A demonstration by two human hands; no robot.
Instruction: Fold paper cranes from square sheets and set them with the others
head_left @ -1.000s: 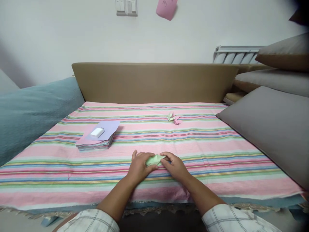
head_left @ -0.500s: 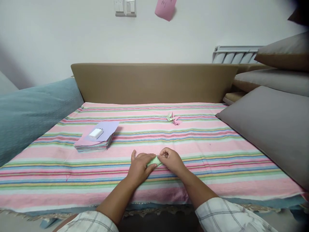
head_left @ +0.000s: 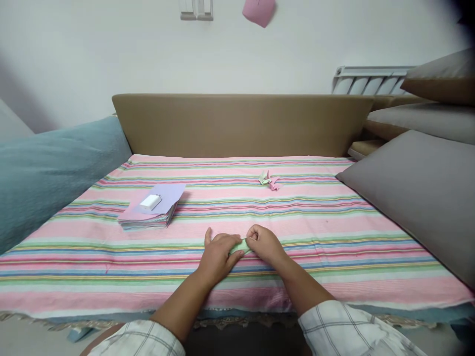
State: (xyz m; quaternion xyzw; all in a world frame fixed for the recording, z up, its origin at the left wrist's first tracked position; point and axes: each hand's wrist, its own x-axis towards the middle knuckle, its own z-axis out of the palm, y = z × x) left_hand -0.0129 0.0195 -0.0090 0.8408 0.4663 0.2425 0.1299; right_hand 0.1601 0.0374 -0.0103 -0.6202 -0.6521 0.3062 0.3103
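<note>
Hands [head_left: 218, 254] [head_left: 265, 244] on grn paper [head_left: 241, 246], multicol. cloth [head_left: 148, 264] below

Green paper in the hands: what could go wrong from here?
1. The green paper could crease or tear, with the left hand and right hand both on it.
2. It could shift: the striped cloth beneath looks slightly wrinkled.
3. The lavender sheet overhangs the paper stack; a bump could slide it and the white adapter on it.

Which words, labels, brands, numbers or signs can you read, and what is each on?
None are readable.
Pink note: faint marks at the picture's top edge, too unclear to read.
White charger: no readable print.
Green paper: no readable print.
</note>
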